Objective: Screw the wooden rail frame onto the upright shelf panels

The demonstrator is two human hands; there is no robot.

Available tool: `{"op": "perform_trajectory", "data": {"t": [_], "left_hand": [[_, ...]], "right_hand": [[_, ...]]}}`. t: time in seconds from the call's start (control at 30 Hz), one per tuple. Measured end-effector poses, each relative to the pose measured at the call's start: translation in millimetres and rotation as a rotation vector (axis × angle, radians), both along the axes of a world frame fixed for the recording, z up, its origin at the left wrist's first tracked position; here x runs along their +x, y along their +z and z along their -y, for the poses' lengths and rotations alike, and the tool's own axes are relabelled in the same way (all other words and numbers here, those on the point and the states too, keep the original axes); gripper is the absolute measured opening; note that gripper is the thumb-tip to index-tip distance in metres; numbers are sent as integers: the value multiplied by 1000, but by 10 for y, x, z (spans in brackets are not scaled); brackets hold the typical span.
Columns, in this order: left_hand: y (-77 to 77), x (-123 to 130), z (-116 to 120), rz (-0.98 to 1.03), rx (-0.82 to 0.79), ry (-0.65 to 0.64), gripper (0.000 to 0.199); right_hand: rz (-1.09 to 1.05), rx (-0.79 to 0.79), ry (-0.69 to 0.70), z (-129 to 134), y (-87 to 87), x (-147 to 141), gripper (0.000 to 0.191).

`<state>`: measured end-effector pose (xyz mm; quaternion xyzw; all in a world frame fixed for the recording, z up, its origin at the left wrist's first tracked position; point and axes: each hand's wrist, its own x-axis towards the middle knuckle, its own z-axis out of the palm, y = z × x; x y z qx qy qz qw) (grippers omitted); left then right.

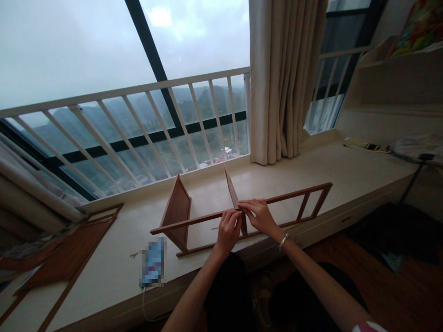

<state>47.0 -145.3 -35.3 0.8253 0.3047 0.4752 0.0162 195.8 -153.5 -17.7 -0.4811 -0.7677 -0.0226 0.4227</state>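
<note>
A brown wooden frame lies on its side on the pale window ledge, with two panels standing up from it. One panel is at its left end; the other panel rises near the middle. My left hand is closed at the upper rail, just below the middle panel's joint, its fingertips pinched. My right hand, with a bracelet at the wrist, is closed around the same joint from the right. Whatever small part may be between the fingertips is hidden. A thin stick-like piece lies on the ledge inside the frame.
A blurred blue object with a white cable lies near the ledge's front edge, beside small pieces. Another brown wooden panel assembly is at the left. Railing and curtain stand behind; a strap lies right.
</note>
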Motion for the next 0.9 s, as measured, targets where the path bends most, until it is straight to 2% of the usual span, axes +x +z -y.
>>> {"op": "perform_trajectory", "data": {"t": [0.17, 0.3, 0.6, 0.9], "left_hand": [[-171, -14, -65, -118, 152, 17, 22], [-234, -35, -89, -240, 287, 26, 25], [-199, -53, -121, -334, 417, 41, 27], [-163, -67, -164, -385, 379, 69, 26]], "right_hand": [[1, -14, -1, -8, -13, 12, 29], [-9, -17, 4, -17, -26, 15, 30], [-13, -11, 8, -20, -21, 10, 32], [6, -6, -3, -14, -19, 8, 33]]}}
